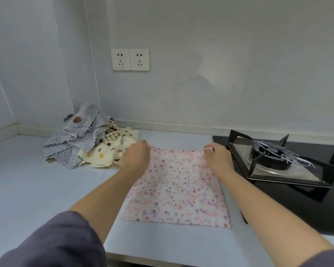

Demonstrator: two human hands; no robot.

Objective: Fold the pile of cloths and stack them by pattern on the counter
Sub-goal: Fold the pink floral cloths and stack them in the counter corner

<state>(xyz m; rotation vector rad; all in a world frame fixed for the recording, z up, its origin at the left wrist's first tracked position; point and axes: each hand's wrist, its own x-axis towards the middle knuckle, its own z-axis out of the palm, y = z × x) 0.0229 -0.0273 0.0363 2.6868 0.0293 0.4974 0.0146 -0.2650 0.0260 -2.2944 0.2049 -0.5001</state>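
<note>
A pink cloth with small coloured dots (178, 187) lies spread flat on the pale counter (37, 185) in front of me. My left hand (138, 154) pinches its far left corner and my right hand (216, 157) pinches its far right corner. Behind and to the left lies an unfolded pile (87, 139): grey-blue dotted cloths (73, 137) on top, a cream cloth with large dots (108, 153) beneath, and a bit of checked cloth (112, 132) showing between them.
A black gas hob with a burner and pan support (274, 155) sits on the right, close to the pink cloth's right edge. A double wall socket (130, 59) is on the back wall. The counter's front edge (162, 259) runs near me.
</note>
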